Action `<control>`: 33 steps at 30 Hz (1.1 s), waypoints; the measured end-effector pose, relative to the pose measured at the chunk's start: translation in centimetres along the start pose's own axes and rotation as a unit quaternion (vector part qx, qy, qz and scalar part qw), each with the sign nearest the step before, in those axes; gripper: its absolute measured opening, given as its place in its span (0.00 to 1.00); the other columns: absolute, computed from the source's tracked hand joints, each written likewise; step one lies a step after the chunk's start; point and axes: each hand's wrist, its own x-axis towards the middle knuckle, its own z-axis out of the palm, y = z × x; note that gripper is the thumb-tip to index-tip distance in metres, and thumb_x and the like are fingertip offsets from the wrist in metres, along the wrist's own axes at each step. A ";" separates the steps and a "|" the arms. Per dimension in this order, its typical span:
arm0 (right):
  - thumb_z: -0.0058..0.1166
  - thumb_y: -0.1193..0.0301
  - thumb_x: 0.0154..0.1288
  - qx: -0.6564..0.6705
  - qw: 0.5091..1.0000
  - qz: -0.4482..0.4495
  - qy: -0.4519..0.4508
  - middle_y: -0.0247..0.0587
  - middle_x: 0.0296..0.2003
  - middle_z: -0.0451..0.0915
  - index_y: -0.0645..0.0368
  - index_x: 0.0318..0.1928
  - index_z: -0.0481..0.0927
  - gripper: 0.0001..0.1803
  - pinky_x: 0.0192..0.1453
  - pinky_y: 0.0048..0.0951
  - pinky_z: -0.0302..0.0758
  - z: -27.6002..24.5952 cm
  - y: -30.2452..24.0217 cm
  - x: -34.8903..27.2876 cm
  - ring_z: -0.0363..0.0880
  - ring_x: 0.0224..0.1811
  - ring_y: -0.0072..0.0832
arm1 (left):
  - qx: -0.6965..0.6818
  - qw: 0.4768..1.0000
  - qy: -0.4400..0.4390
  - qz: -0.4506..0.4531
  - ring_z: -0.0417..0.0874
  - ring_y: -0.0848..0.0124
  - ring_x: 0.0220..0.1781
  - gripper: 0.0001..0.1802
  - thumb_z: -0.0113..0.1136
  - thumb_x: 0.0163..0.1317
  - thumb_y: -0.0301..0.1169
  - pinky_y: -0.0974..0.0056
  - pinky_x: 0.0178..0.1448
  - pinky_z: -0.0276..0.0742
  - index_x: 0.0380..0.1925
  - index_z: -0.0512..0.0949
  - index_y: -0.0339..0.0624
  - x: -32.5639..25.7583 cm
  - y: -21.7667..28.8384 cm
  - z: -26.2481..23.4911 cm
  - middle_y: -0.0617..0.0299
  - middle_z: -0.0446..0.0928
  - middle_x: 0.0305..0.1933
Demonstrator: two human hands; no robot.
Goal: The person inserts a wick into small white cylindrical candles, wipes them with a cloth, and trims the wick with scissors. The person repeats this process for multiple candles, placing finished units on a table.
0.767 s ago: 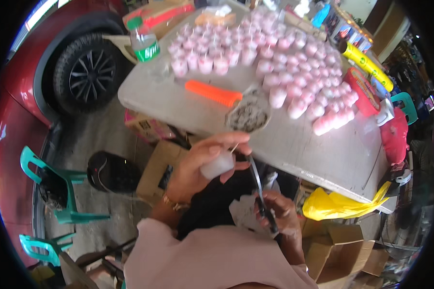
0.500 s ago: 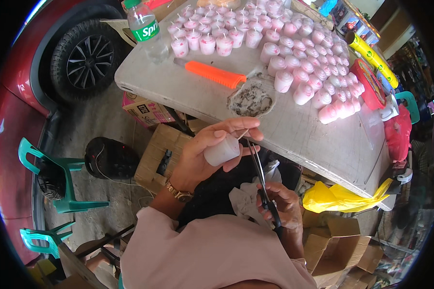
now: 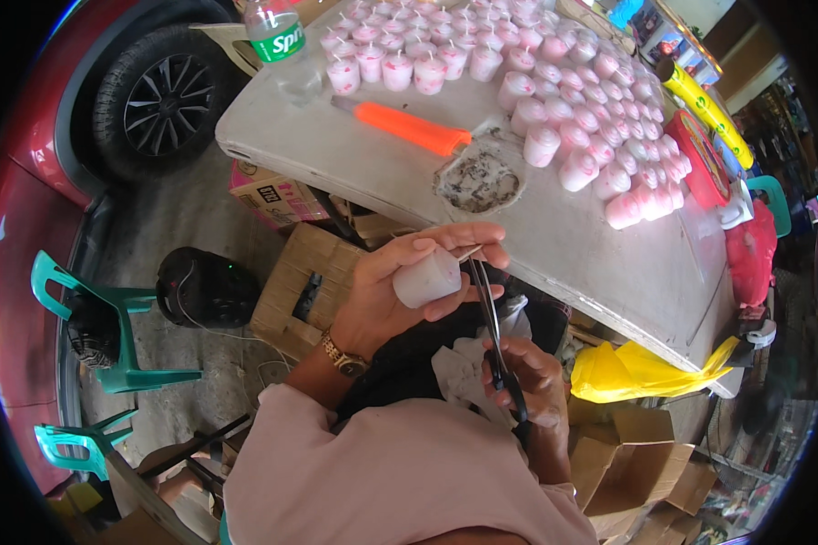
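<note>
— What are the fingers of the left hand [image 3: 386, 295] doing?

— They are curled round a small pale pink candle [image 3: 427, 278], thumb under it and the other fingers over the top. The candle lies on its side in that grip, and its wick end points away from the palm toward the scissors [image 3: 491, 318].

— And the other hand?

— The right hand [image 3: 532, 386] sits lower, below and a little beyond the left fingers. Its fingers are closed through the dark handles of the scissors. The blades rise from there, and their tips meet the wick just beside the left fingertips.

— How do the arms lie?

— The left forearm comes up from a pale pink sleeve [image 3: 382, 472], wrist bent inward, with a gold wristwatch [image 3: 344, 359] on it. The right wrist is mostly covered by the same sleeve.

— What lies past the fingers?

— Just above them is the edge of a white tabletop [image 3: 573, 236]. Near the edge is a round dish of dark bits [image 3: 480, 177], farther off an orange-handled tool [image 3: 409, 127], and beyond that many pink and white candles [image 3: 554, 100] in rows. A clear plastic bottle [image 3: 277, 41] with a green label stands at the far left end.

— Anything hard to make out?

— I cannot tell whether the blades are parted or shut at the wick. The right fingers are partly hidden by the handles, and the lap beneath shows only crumpled white material [image 3: 463, 372].
</note>
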 end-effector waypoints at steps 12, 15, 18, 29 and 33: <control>0.71 0.78 0.50 0.009 0.998 -0.059 0.024 0.39 0.40 0.80 0.65 0.59 0.73 0.34 0.40 0.24 0.74 0.9 -0.3 1.8 0.79 0.37 0.23 | -0.053 0.998 -0.007 -0.027 0.67 0.76 0.16 0.38 0.49 0.63 0.42 0.51 0.69 0.69 0.65 0.59 0.23 0.0 -1.5 0.7 0.41 0.72 0.59; 0.71 0.76 0.51 0.040 0.997 -0.059 0.005 0.41 0.44 0.79 0.67 0.60 0.72 0.34 0.41 0.26 0.75 1.0 -0.1 1.7 0.79 0.38 0.25 | -0.045 0.999 -0.008 -0.027 0.67 0.76 0.16 0.38 0.49 0.63 0.42 0.51 0.69 0.69 0.65 0.59 0.23 0.0 -1.6 0.6 0.41 0.72 0.59; 0.73 0.73 0.52 0.092 0.994 -0.054 -0.015 0.42 0.46 0.78 0.68 0.60 0.72 0.35 0.42 0.27 0.75 0.7 0.0 1.8 0.78 0.38 0.27 | -0.059 0.998 -0.013 -0.030 0.68 0.76 0.16 0.38 0.50 0.62 0.42 0.51 0.69 0.69 0.65 0.59 0.22 -0.1 -1.6 0.6 0.39 0.72 0.59; 0.74 0.68 0.51 0.156 0.986 -0.040 -0.041 0.46 0.52 0.76 0.68 0.61 0.70 0.39 0.40 0.28 0.73 0.2 0.7 1.5 0.76 0.39 0.27 | -0.060 0.997 0.013 -0.035 0.70 0.74 0.18 0.40 0.53 0.60 0.44 0.47 0.68 0.69 0.64 0.61 0.22 -0.5 -2.0 0.3 0.38 0.72 0.58; 0.72 0.71 0.54 0.132 0.990 -0.024 -0.039 0.44 0.52 0.76 0.66 0.61 0.71 0.35 0.38 0.26 0.73 0.1 0.9 1.4 0.77 0.41 0.27 | -0.043 0.998 0.040 -0.036 0.70 0.73 0.19 0.42 0.55 0.58 0.47 0.46 0.68 0.69 0.64 0.61 0.23 -0.6 -2.0 0.5 0.42 0.73 0.55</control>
